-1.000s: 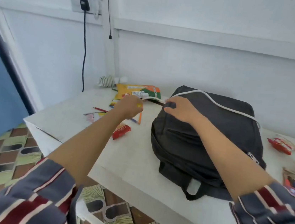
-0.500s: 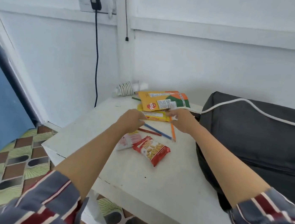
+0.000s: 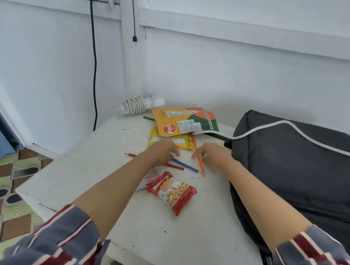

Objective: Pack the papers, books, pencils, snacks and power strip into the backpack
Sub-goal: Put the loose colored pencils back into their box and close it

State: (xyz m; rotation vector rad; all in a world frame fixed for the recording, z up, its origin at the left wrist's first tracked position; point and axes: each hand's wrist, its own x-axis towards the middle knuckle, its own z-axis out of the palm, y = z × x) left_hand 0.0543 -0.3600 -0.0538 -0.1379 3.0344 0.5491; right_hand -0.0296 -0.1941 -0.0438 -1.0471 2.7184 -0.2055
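Orange pencil [image 3: 199, 164] and blue pencil [image 3: 185, 166] are lying loose on the table [image 3: 179, 232] beside the backpack [image 3: 296, 180], so the left hand [image 3: 163, 150] and right hand [image 3: 213, 156] are hovering over them, fingers loosely curled with no pinch evident, probably to gather them.

One head-worn, wide-angle camera looked forward and down, close over the table [image 3: 92, 155]; the backpack [image 3: 297, 169] sat at frame right, the wall [image 3: 221, 72] across the top.
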